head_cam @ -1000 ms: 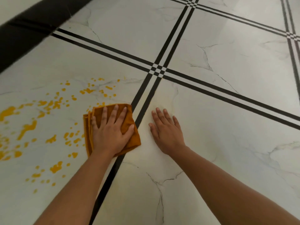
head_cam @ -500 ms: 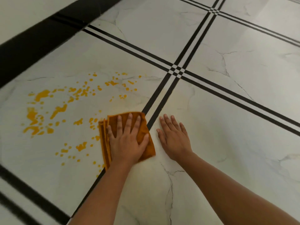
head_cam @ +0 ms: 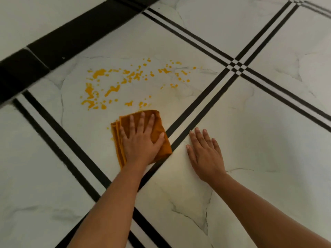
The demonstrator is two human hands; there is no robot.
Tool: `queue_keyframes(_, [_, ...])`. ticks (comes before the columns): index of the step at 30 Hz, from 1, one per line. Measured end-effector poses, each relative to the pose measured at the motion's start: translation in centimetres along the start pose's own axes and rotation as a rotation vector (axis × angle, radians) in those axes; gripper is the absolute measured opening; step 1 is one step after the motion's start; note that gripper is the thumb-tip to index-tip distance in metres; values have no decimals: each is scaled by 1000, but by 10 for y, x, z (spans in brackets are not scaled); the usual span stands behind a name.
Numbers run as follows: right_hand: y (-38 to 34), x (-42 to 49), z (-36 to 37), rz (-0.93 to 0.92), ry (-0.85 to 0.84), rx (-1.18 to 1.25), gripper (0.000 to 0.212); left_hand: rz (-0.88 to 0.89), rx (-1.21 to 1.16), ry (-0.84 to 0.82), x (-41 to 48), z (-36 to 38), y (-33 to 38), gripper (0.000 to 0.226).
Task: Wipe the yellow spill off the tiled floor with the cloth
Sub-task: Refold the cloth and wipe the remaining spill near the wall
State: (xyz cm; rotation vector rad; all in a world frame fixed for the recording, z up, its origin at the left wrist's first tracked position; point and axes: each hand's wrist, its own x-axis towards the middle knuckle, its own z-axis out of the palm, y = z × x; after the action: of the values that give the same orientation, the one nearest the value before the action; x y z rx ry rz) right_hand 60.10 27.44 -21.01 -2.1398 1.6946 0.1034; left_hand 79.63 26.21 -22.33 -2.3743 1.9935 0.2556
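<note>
Since half a second ago, the cloth (head_cam: 160, 127) has moved away from the double black stripe (head_cam: 200, 108). Before, its far corner touched that stripe; now only its near right corner meets it. The droplets that lay to the left of the cloth have gone, and only two tiny specks remain at its left edge. The right hand (head_cam: 206, 154) is closer to the stripe than it was, with its first fingertip at the stripe's edge.

The left hand (head_cam: 141, 142) presses flat on the folded orange cloth. Its fingers are straight and spread apart, and the thumb points to the right. The right hand lies palm down on the bare tiled floor (head_cam: 268, 140), with straight fingers close together and the thumb a little apart; it holds nothing.

The yellow spill (head_cam: 111, 90) is on the same white tile as the cloth, just beyond it. The nearest drops are almost at the cloth's far edge, and the rest is scattered toward a dark band (head_cam: 71, 38) along the top left. Some pale yellow smear shows on the tile to the right of the drops.

Another double stripe (head_cam: 59, 138) runs on the left side of this tile. The two stripe pairs further away cross at a small checkered square (head_cam: 236, 66). Both forearms reach in from the bottom, and the left forearm covers part of the near stripe.
</note>
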Motion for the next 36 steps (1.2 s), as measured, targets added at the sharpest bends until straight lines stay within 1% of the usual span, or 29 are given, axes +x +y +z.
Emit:
queue_keyframes(1, [-5,1,1,-12,5,-8,61,-34,-2,18,-3,0,0,71])
queue_keyframes(2, [-9,2,2,-22,13,-17,61,-11,-47,42,-16,4,4,71])
queue_keyframes(4, [-18,12,1,-38,45,-28,63,120,-61,35,-47,9,8,70])
queue_keyframes(6, [-25,23,2,-19,42,-18,62,195,-45,28,-32,10,-2,70])
queue_keyframes(7, [-28,24,3,-12,33,-12,61,152,-30,48,-13,6,-7,70])
queue_keyframes(9, [-28,23,6,-13,40,2,60,-39,-44,2,11,0,-12,71])
queue_keyframes(10, [-27,22,6,-17,44,10,60,-76,-50,18,9,0,-7,71])
queue_keyframes(11, [-24,22,5,-20,53,14,61,-64,-81,59,-3,3,0,71])
queue_keyframes(12, [-22,22,3,-19,68,15,63,-13,-104,69,-22,8,8,72])
queue_keyframes(14, [-14,20,-3,4,70,5,62,142,-69,29,-48,12,17,71])
queue_keyframes(15, [-9,17,-4,19,57,-3,61,184,-53,17,-43,14,15,71])
queue_keyframes(16, [-5,14,-4,23,43,-10,61,182,-31,34,-29,14,11,71])
queue_keyframes(18, [3,3,-3,19,21,-30,60,46,-45,18,-10,8,9,72])
queue_keyframes(19, [7,0,-2,16,13,-35,60,-3,-45,23,-10,9,11,72])
queue_keyframes(20, [10,-4,-2,15,6,-35,59,-6,-56,37,-21,11,18,73])
queue_keyframes(21, [14,-8,-1,19,8,-31,60,35,-63,40,-39,15,26,73])
queue_keyframes(23, [22,-16,-3,47,16,-18,61,173,-53,-3,-71,19,37,72])
queue_keyframes(25, [24,-30,-5,63,-1,-9,61,222,-35,-20,-77,22,37,71])
queue_keyframes(26, [22,-35,-4,45,-8,-4,60,210,-42,-18,-74,21,36,70])
queue_keyframes(28, [11,-45,-2,-36,4,27,57,165,-151,-29,-71,13,35,66])
queue_keyframes(30, [-8,-47,-2,-145,11,59,60,97,-318,20,-76,4,29,62])
queue_keyframes(31, [-18,-47,-1,-198,3,56,60,55,-357,56,-80,2,22,61])
queue_keyframes(34, [-47,-32,4,-328,-11,11,56,-57,-337,102,-96,-2,-7,62])
queue_keyframes(36, [-64,-13,7,-378,-70,-41,60,-143,-310,68,-114,-2,-25,64])
